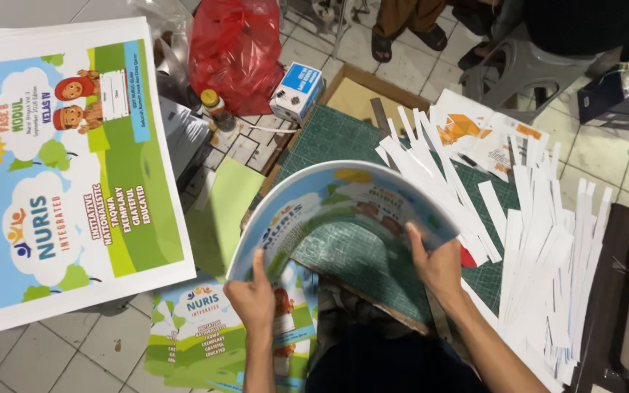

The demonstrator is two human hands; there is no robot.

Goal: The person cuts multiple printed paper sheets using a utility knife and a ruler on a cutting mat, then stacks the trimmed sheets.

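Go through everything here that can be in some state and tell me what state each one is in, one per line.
Printed cover sheet: bent into an arch, held at both ends above the mat.
Left hand: gripping the sheet's near-left edge.
Right hand: gripping the sheet's right edge.
Cutting mat: lying flat, partly covered.
White paper strips: loose, fanned in piles.
Stack of printed covers: flat, untrimmed white margins.
Red plastic bag: crumpled, full.
Small bottle: upright, capped.

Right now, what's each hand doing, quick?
Left hand: closed on one edge of the bent printed cover sheet.
Right hand: closed on the sheet's opposite edge.
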